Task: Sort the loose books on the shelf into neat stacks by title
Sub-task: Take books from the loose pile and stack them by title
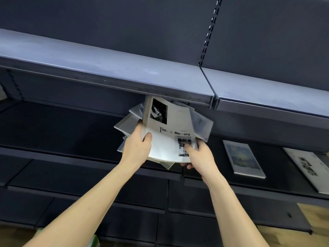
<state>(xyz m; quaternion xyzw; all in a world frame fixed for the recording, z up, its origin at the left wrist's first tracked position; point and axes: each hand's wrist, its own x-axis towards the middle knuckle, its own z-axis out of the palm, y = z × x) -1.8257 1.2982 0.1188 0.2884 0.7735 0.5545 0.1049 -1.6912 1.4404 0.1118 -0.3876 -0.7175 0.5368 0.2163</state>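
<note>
A messy, fanned-out pile of several grey-white books [169,129] hangs in front of the dark middle shelf [71,129], its top tucked under the upper shelf's edge. The top cover reads "Time & Memory" with black-and-white photos. My left hand [138,148] grips the pile's left edge, thumb on the cover. My right hand [199,155] grips the lower right corner, thumb on the cover and fingers underneath. Further right on the same shelf lie a book with a blue and yellow picture [243,158] and a white book with dark marks [309,168].
The grey upper shelf [106,68] juts out just above the pile, and a slotted upright [209,32] runs up the back panel. Lower dark shelves [124,193] step toward me. A wooden floor [315,218] shows at the bottom right.
</note>
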